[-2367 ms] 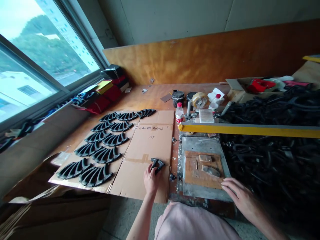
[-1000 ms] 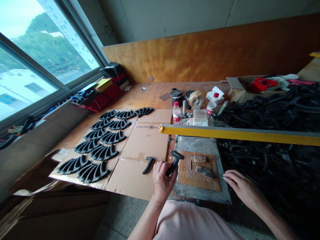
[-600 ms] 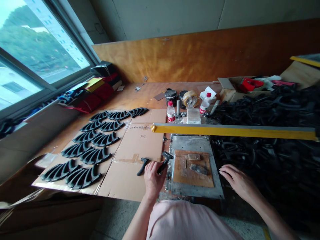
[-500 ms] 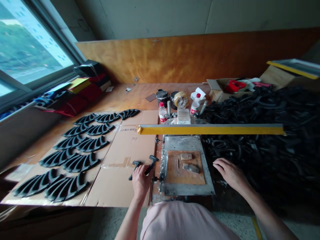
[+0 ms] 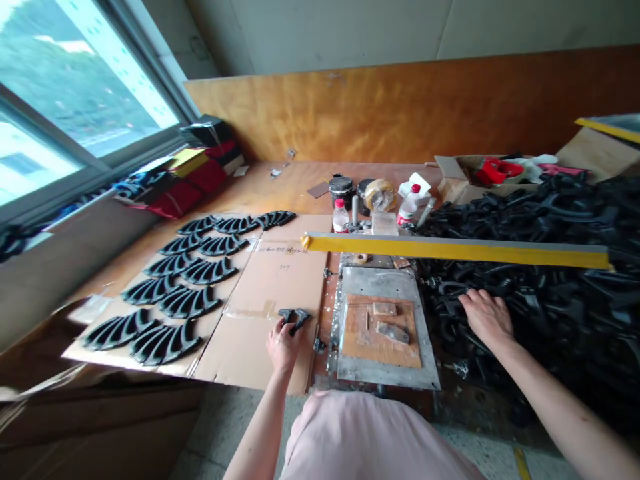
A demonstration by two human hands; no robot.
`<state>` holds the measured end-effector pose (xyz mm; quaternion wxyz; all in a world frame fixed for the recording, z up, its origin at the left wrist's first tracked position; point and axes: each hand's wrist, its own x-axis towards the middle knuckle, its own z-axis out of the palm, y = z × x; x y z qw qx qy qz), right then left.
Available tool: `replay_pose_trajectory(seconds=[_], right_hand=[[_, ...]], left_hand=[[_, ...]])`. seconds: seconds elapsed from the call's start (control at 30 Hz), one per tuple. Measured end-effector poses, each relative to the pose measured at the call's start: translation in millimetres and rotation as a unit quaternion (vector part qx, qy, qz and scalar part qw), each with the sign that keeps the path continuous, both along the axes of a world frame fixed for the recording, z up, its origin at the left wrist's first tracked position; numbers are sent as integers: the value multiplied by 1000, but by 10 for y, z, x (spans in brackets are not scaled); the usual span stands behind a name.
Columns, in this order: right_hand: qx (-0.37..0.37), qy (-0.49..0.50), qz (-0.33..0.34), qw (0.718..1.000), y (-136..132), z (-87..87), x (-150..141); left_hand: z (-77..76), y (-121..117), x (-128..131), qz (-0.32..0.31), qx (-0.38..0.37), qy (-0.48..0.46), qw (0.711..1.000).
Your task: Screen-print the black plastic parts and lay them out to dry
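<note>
Left fingers [image 5: 277, 332] grip a T-headed black part [image 5: 301, 317], long axis slanting forward-right.

Left hand [image 5: 283, 345] holding black part [image 5: 301, 317]; right hand [image 5: 487, 319] seemingly touching pile [image 5: 555, 300].

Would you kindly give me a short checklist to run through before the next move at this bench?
1. Left hand at the T-shaped black parts on the cardboard: ok.
2. Right hand at the pile of black parts: ok.
3. Right hand gripping a part: cannot tell; its palm side is hidden.
4. Fanned black parts clear of the left hand: ok.
5. Yellow-edged bar apart from both hands: ok.
6. Metal plate bare: not ok; a wooden board lies on it.
</note>
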<state>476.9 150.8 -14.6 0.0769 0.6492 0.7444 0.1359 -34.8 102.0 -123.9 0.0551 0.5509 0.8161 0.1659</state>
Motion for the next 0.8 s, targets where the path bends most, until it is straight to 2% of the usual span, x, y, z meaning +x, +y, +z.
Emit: replay_pose_trajectory(seconds=[0.13, 0.27, 0.4, 0.53, 0.67, 0.8], right_hand=[[28, 22, 23, 999, 38, -77, 106], [81, 108, 32, 990, 2, -96, 46], [100, 242, 100, 960, -87, -123, -308], [65, 329, 150, 930, -206, -155, -806], [3, 362, 173, 916, -284, -172, -1177], [-24, 346, 190, 918, -290, -227, -1342]], left_hand=[[10, 23, 58, 27, 20, -25, 999], [-33, -4, 104, 47, 23, -26, 998], [-77, 10, 94, 47, 28, -32, 998], [-96, 74, 42, 19, 47, -49, 998], [-101, 102, 15, -5, 52, -59, 997], [-99, 72, 47, -4, 57, -63, 996]])
